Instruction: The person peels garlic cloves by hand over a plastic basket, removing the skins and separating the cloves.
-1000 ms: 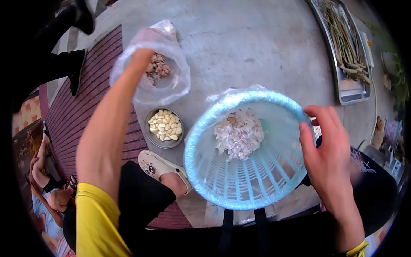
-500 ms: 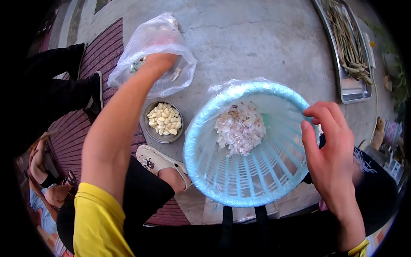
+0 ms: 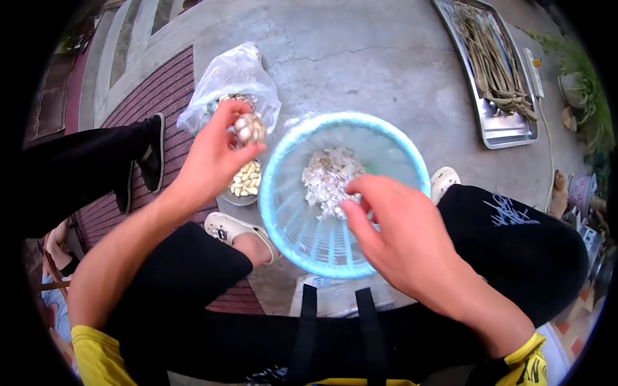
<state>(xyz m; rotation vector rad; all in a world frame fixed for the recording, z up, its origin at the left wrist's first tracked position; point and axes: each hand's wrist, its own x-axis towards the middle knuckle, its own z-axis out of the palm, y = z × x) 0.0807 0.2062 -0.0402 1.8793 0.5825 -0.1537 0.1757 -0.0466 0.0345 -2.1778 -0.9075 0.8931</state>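
Standing at the frame's centre, the basket (image 3: 308, 239) sits to the right of the bag (image 3: 235, 71) at upper left. Your right hand (image 3: 409, 231) hangs over the basket, thumb and fingers slightly parted, nothing visibly held. Your left hand (image 3: 222, 145), left of centre, partly hides the bowl (image 3: 239, 201) and grips an unpeeled bulb (image 3: 250, 130). Peeled cloves (image 3: 246, 180) in the bowl and basketed skins (image 3: 331, 180) suggest plenty is done; that bulb and the bag's contents look left.

Skins (image 3: 331, 181) lie in the basket (image 3: 347, 119); cloves (image 3: 246, 180) left, in a bowl (image 3: 241, 201); tray (image 3: 512, 134) right.
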